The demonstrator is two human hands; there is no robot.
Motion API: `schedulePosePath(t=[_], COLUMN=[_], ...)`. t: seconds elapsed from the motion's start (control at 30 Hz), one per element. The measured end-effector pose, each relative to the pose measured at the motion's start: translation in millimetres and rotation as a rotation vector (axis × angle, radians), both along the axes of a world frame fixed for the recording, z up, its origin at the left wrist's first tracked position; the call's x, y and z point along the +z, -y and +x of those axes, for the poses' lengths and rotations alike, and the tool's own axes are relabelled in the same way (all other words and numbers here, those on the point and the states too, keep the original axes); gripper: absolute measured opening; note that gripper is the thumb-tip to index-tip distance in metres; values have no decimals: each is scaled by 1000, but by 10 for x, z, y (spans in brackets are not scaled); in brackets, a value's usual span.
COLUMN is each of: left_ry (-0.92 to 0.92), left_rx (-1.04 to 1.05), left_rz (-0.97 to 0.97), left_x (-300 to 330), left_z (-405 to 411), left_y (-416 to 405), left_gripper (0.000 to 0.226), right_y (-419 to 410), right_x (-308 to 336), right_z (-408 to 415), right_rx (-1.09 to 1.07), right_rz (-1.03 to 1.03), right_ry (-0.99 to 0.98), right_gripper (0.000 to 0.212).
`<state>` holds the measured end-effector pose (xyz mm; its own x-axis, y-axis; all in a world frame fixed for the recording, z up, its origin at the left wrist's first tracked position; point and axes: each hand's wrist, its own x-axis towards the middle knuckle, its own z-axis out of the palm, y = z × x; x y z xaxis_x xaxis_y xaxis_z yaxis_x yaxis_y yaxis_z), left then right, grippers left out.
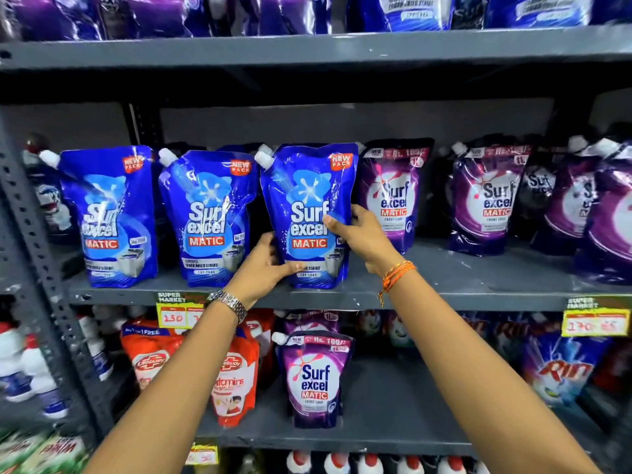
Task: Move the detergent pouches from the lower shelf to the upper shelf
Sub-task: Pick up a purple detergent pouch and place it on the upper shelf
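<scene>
— Room on the upper shelf (478, 295)?
— Yep, bare strip along its front edge, esp. right of ctr. Lower shelf (393, 436) has open space beside one purple pouch (316, 378).
— Blue ones up there?
— Three, upright in a row. Third blue pouch (307, 213) stands near the edge, w/ left hand (263, 265) clasping its bottom left, right hand (362, 234) gripping its right side.

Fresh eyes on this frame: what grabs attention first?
Both hands, left hand and right hand, grip a blue detergent pouch standing on the middle shelf, third in a blue row. Purple pouches fill the shelf to its right. One purple pouch stands alone on the lower shelf.
</scene>
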<state>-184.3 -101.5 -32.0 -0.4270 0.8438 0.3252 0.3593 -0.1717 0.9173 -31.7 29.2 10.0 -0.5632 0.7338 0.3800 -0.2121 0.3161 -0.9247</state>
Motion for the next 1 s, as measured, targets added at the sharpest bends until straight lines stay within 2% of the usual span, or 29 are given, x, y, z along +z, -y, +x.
schedulePosePath(t=[0.07, 0.13, 0.27, 0.37, 0.5, 0.63, 0.7, 0.8, 0.9, 1.0], left_ry=[-48, -40, 14, 31, 14, -55, -120, -199, -289, -320], left_rx=[133, 251, 373, 378, 391, 349, 306, 280, 313, 268], left_rz=[74, 227, 493, 558, 465, 271, 215, 142, 139, 188], left_x=[86, 55, -155, -218, -275, -396, -443, -465, -352, -185], left_z=[48, 130, 194, -8, -428, -796, -927, -996, -972, -936], left_y=[294, 595, 862, 713, 325, 20, -131, -326, -450, -595], left_gripper=[84, 79, 56, 55, 65, 96, 108, 123, 120, 117], right_y=[105, 284, 730, 810, 487, 194, 64, -72, -136, -219], right_x=[97, 111, -74, -207, -297, -379, -380, -368, -298, -164], right_z=[69, 215, 510, 450, 42, -347, -444, -495, -523, -512], right_rx=[-12, -78, -245, -247, -223, -111, -46, 9, 77, 49], right_rz=[50, 104, 207, 166, 99, 179, 195, 264, 285, 306], right_ry=[-4, -66, -365, -475, -362, 43, 138, 142, 56, -28], right_gripper=[58, 61, 31, 22, 29, 63, 75, 68, 60, 50])
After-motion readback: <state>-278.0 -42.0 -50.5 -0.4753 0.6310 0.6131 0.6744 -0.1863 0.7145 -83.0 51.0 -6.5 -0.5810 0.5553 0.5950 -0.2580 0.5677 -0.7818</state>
